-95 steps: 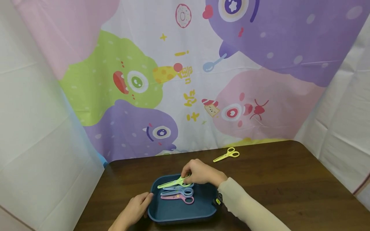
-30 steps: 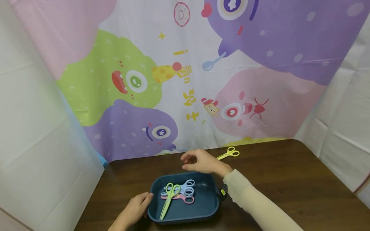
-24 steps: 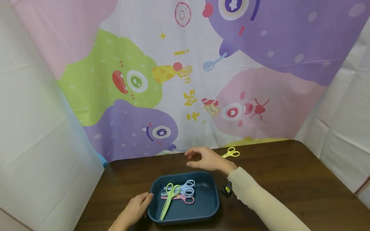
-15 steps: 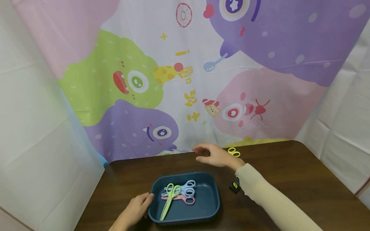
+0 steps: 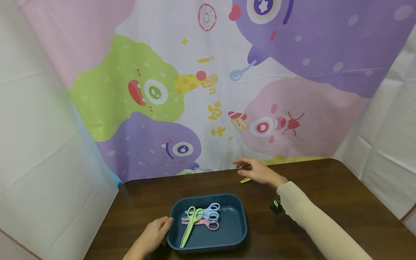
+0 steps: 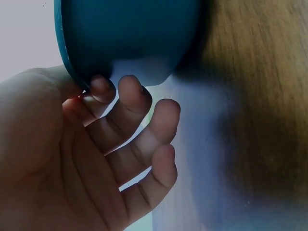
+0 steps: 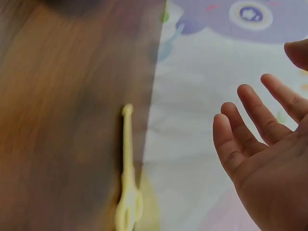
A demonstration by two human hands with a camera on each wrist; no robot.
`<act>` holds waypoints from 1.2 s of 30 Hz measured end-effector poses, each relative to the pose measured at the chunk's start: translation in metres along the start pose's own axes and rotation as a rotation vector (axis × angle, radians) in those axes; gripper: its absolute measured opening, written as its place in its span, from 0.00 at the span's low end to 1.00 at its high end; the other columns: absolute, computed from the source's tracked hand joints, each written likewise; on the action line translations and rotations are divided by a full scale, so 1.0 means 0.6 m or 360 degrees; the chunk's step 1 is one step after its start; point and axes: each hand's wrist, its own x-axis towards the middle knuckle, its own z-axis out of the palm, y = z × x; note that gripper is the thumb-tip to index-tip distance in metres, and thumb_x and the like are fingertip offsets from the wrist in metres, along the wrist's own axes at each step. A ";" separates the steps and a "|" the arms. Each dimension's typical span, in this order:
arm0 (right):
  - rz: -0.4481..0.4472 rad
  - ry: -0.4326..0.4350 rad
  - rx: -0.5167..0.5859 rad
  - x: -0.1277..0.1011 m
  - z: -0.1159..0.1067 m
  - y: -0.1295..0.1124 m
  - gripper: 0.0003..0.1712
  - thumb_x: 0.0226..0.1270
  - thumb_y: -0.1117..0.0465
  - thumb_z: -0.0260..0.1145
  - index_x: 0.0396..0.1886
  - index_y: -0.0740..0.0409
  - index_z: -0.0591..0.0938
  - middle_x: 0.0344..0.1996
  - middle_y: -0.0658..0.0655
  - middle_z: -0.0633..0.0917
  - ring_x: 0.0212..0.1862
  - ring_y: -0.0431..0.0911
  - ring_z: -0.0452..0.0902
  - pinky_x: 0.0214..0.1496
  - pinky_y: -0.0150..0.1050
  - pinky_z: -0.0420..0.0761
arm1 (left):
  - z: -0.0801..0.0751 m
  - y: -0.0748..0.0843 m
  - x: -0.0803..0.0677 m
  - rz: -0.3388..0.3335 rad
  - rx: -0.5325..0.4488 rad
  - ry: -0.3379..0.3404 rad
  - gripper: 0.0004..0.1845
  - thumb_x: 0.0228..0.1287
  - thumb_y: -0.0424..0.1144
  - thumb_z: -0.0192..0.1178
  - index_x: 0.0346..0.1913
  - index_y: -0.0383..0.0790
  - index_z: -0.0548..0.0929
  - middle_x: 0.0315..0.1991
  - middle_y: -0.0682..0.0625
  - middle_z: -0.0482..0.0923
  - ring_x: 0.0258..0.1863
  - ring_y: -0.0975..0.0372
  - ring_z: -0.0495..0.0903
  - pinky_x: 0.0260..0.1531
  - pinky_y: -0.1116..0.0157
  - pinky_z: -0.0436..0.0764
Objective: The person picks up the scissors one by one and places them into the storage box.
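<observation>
Left hand [image 5: 151, 234] rests against the left rim of the blue tray [image 5: 238, 231], fingers loosely curled at its edge, gripping nothing. Tray holds green scissors [image 5: 190, 224], two blue pairs, and a pink pair [image 5: 203, 224]. Right hand [image 5: 260, 171], fingers spread and empty, hovers over yellow scissors [image 7: 127, 178] on the tabletop [image 5: 325, 202], apparently not touching. Four pairs binned; one remains out.

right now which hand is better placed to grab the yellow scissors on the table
The right hand: it hovers open directly over the yellow scissors at the table's far edge. The left hand rests against the blue tray, much farther away.
</observation>
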 end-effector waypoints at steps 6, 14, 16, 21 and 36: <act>0.0140 0.0060 -0.0002 -0.015 -0.015 0.044 0.24 0.77 0.56 0.62 0.68 0.58 0.76 0.57 0.62 0.82 0.60 0.59 0.78 0.62 0.58 0.78 | 0.000 0.000 -0.002 -0.0001 0.0009 0.0001 0.24 0.83 0.50 0.48 0.27 0.40 0.73 0.17 0.46 0.74 0.17 0.58 0.75 0.25 0.66 0.73; 0.0241 0.0101 -0.0037 -0.026 -0.040 0.081 0.25 0.76 0.59 0.62 0.68 0.61 0.76 0.61 0.66 0.81 0.62 0.63 0.77 0.63 0.60 0.77 | 0.000 -0.006 -0.001 -0.0051 -0.0038 -0.0030 0.24 0.82 0.51 0.48 0.29 0.37 0.74 0.18 0.49 0.73 0.19 0.58 0.76 0.23 0.64 0.75; 0.0255 0.0086 -0.0068 -0.026 -0.046 0.084 0.25 0.76 0.58 0.62 0.69 0.62 0.75 0.62 0.68 0.80 0.64 0.64 0.75 0.64 0.62 0.76 | -0.001 -0.007 0.000 -0.0060 -0.0047 -0.0033 0.25 0.83 0.51 0.47 0.30 0.36 0.75 0.18 0.49 0.73 0.20 0.58 0.76 0.23 0.63 0.75; 0.0277 0.0065 -0.0157 -0.030 -0.057 0.091 0.26 0.74 0.59 0.63 0.68 0.64 0.76 0.64 0.69 0.79 0.67 0.69 0.71 0.65 0.63 0.76 | -0.002 -0.007 0.001 -0.0076 -0.0059 -0.0052 0.25 0.83 0.52 0.46 0.30 0.36 0.74 0.19 0.50 0.73 0.20 0.58 0.76 0.23 0.63 0.76; 0.0258 0.0086 -0.0284 -0.038 -0.069 0.123 0.31 0.70 0.59 0.69 0.67 0.71 0.74 0.63 0.72 0.78 0.66 0.71 0.72 0.67 0.67 0.71 | -0.002 -0.006 0.005 -0.0069 -0.0054 -0.0074 0.24 0.83 0.52 0.45 0.30 0.38 0.74 0.19 0.48 0.73 0.20 0.58 0.76 0.23 0.63 0.76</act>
